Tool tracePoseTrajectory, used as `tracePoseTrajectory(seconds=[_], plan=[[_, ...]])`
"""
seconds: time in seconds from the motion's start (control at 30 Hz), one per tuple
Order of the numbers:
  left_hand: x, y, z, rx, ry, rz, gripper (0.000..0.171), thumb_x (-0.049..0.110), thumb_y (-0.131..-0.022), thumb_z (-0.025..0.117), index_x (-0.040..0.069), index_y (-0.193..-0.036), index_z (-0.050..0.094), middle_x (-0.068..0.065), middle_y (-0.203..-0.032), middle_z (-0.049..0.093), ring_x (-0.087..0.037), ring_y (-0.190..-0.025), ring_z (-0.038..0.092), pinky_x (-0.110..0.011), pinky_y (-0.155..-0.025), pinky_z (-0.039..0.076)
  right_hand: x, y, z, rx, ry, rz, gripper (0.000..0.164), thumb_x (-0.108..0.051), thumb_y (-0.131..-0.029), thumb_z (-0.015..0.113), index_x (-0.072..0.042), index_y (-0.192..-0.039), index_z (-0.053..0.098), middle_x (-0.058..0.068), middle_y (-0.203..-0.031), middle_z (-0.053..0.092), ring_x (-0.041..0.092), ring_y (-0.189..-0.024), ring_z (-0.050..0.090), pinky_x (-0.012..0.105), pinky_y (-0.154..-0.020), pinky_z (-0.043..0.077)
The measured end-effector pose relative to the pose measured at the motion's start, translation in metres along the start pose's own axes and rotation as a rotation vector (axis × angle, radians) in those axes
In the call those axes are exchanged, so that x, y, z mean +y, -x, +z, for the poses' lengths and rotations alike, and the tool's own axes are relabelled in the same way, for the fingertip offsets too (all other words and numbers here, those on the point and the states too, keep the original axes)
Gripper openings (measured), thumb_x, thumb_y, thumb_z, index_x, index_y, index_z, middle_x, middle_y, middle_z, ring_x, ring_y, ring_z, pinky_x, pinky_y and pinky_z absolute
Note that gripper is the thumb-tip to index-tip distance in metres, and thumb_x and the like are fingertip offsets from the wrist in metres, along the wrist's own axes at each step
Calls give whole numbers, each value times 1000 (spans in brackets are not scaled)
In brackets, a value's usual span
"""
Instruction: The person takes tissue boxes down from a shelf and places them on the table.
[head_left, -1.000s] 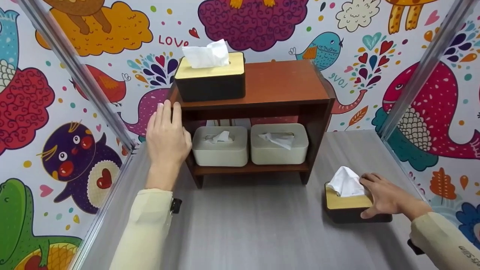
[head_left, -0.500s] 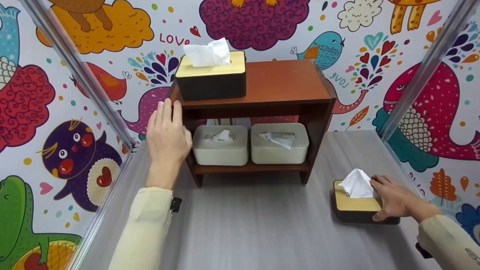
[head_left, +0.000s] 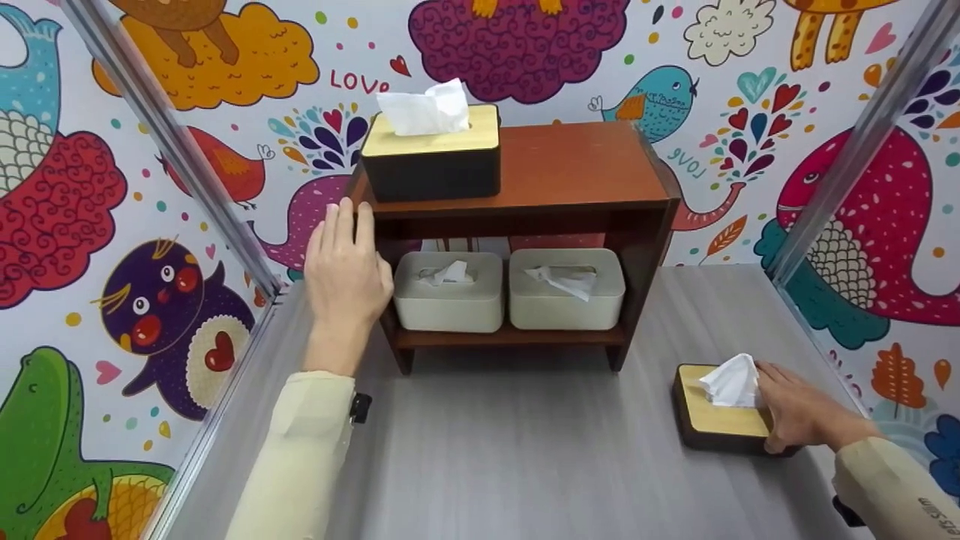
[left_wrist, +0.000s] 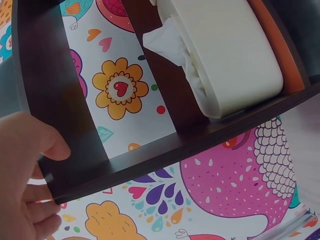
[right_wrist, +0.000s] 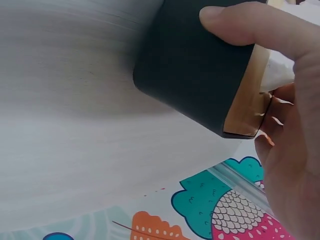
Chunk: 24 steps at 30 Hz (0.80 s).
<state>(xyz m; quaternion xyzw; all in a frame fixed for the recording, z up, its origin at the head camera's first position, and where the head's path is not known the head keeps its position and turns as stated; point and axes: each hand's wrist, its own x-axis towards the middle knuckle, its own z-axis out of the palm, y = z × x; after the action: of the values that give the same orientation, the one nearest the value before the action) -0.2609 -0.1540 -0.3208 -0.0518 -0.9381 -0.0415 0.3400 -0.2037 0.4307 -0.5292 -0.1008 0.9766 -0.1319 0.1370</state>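
- Moving a black tissue box [head_left: 724,421] with a yellow lid slightly right and lower in the frame than a second ago; now at lower right on or just over the grey floor [head_left: 510,435], well apart from the shelf [head_left: 577,161]; impossible to tell whether set fully down.
- Apparently shifting the box clear of the shelf, judging by that change; not yet let go.
- Gripping the box's right end with the right hand [head_left: 802,409]; in the right wrist view, with thumb pressed to the dark side and fingers reaching past the lid to the far side.
- Probably steadying the shelf with the left hand [head_left: 346,281], left of centre; with fingers straight up and close together along the outer side, thumb around the front edge.
- Also pictured: a second black box [head_left: 431,172] at upper centre; two pale boxes [head_left: 448,309] below.
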Motion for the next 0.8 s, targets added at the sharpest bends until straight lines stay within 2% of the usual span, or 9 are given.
tracePoseTrajectory(seconds=[0.07,0.2,0.3,0.43,0.57,0.73,0.8], plan=[[1,0,1,5,3,4,59,12,-86,59,2,-142,46,-21,-149,45,-37,-140,41,-47,-118,32,1,0,3,-2,-8,0,116,-13,-50,89,10,-144,25,37,-153,19,56,-134,19,76,-106,16],[0,0,2,28,11,11,58,12,-86,57,2,-142,47,-21,-148,46,-37,-140,41,-47,-118,32,2,-1,6,-3,-17,2,86,-9,-51,89,7,-125,48,37,-153,20,57,-134,19,75,-106,16],[-1,0,1,38,14,9,57,11,-86,57,3,-142,47,-21,-148,46,-37,-140,41,-47,-118,32,2,-2,4,-11,-19,1,70,-7,-52,89,1,-112,55,37,-153,19,56,-134,20,75,-107,17],[-1,0,1,40,21,7,58,12,-86,59,2,-142,47,-21,-148,46,-37,-140,41,-47,-118,32,2,-3,0,-43,-23,13,88,-7,-53,89,4,-128,45,35,-153,20,54,-130,27,74,-106,20],[-2,1,3,35,22,7,58,12,-86,58,3,-142,46,-20,-149,45,-37,-140,41,-47,-118,32,3,-4,-3,-67,-16,31,97,-8,-53,90,4,-134,40,31,-148,28,48,-121,37,72,-104,29],[-2,1,4,30,16,5,58,13,-87,56,3,-143,46,-20,-149,45,-36,-141,40,-46,-119,30,3,-5,-4,-89,-2,52,90,-8,-54,92,1,-130,45,32,-150,25,51,-122,36,72,-103,30],[-2,1,5,28,13,7,58,13,-87,56,3,-143,45,-20,-149,45,-36,-141,40,-46,-119,30,4,-5,-3,-91,4,47,81,-10,-54,92,-2,-123,50,33,-151,25,53,-126,33,73,-103,29]])
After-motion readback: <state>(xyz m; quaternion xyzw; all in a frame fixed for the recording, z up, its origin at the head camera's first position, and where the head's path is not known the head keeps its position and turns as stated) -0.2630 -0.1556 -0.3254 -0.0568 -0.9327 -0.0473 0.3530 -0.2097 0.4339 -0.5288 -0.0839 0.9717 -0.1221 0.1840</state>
